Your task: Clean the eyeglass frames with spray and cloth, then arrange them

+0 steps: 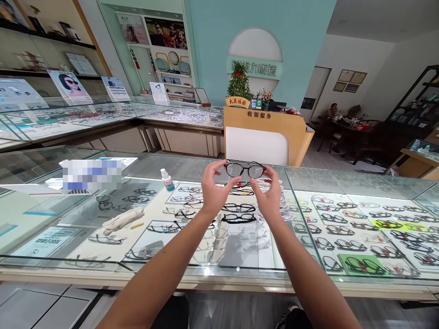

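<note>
Dark round-framed eyeglasses (pixel 245 169) are held up level above the glass counter, between both hands. My left hand (pixel 215 189) grips their left end, the thumb reaching under the left lens. On the other side my right hand (pixel 266 192) has closed on the right end, its thumb near the lower rim. Below them, inside the glass display counter (pixel 206 274), lie rows of other eyeglasses (pixel 239 218). A small white spray bottle (pixel 167 179) with a blue lower part stands on the counter to the left of my left hand.
A pale, crumpled-looking cloth or case (pixel 122 220) and papers (pixel 120 161) lie at the left. More spectacles (pixel 338 244) fill the display at the right. Behind stands a wooden cashier desk (pixel 302 137) with a plant (pixel 238 82). A person (pixel 332 109) sits far back.
</note>
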`<state>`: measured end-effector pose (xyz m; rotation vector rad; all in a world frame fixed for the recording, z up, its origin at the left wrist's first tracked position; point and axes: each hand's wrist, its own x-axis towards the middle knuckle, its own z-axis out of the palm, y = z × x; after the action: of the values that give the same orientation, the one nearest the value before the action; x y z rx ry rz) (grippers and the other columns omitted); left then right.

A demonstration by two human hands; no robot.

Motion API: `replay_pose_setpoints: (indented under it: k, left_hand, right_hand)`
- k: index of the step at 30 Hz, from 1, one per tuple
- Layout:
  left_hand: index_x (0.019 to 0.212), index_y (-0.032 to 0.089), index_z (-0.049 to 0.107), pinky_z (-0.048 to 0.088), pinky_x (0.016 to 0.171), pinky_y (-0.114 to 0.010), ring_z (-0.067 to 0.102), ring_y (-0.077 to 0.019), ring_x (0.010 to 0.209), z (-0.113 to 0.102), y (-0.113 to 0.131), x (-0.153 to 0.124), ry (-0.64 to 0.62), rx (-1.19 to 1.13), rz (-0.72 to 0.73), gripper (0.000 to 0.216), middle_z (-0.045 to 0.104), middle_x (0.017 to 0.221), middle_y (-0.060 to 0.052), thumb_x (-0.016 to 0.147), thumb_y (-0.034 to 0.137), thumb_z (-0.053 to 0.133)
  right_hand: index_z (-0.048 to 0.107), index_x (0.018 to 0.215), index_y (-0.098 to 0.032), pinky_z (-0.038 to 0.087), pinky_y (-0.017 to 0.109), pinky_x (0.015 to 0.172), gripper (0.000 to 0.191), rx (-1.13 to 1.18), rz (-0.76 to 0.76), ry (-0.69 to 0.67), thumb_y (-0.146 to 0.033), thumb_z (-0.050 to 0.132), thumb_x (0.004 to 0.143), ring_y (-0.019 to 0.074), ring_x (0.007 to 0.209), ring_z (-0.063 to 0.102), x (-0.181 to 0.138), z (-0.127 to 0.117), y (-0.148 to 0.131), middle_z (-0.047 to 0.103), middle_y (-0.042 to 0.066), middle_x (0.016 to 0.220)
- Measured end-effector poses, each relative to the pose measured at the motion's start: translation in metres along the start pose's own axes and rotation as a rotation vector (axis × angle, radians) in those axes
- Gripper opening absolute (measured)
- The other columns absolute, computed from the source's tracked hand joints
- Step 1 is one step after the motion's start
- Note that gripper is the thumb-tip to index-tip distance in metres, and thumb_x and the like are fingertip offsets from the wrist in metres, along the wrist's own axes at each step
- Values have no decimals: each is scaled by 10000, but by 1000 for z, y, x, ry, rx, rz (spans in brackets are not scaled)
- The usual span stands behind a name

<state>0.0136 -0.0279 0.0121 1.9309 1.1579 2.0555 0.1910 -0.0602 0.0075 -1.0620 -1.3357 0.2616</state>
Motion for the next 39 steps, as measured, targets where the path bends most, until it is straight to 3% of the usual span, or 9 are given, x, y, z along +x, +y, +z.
replay_pose_setpoints:
  k: [18, 23, 29, 35, 39]
  left_hand:
    - [1244, 221, 604, 597, 909, -390, 764, -271, 1128, 5, -5, 5, -126, -444, -320, 633, 726, 1291, -131, 730, 376, 939]
    - [1278, 230, 650, 564, 1039, -466, 727, -277, 1161, 2, -7, 2, -130, -243, -282, 625, 750, 1258, -120, 762, 447, 927]
    - [1296, 263, 711, 551, 1033, -496, 691, -315, 1188, 2, -8, -2, -143, -73, -287, 602, 741, 1312, -110, 791, 535, 895]
    - [1312, 275, 715, 542, 1050, -512, 693, -327, 1206, 3, -12, -2, -154, -64, -289, 605, 746, 1320, -103, 799, 549, 883]
    - [1317, 269, 715, 538, 1071, -514, 697, -321, 1208, 3, -15, -1, -160, -81, -283, 606, 750, 1321, -105, 803, 544, 883]
  right_hand:
    - [613, 1367, -231, 545, 472, 1011, 543, 28, 61, -40, -459, 778, 903, 294, 1220, 670, 2, 3, 8, 701, 129, 1352]
    - [619, 1336, -241, 544, 476, 1016, 538, 59, 85, -4, -446, 804, 874, 291, 1228, 669, 2, 2, 9, 703, 124, 1357]
    - [511, 1326, -239, 546, 496, 1024, 522, 272, 114, -91, -403, 774, 906, 269, 1127, 742, 4, 1, 8, 807, 99, 1120]
    - [597, 1258, -236, 574, 493, 1032, 542, 332, 180, -90, -438, 851, 824, 282, 1217, 714, 9, 1, 14, 730, 147, 1354]
    - [582, 1209, -241, 579, 506, 1066, 549, 495, 255, -112, -418, 885, 786, 264, 1180, 734, 10, 3, 16, 741, 147, 1352]
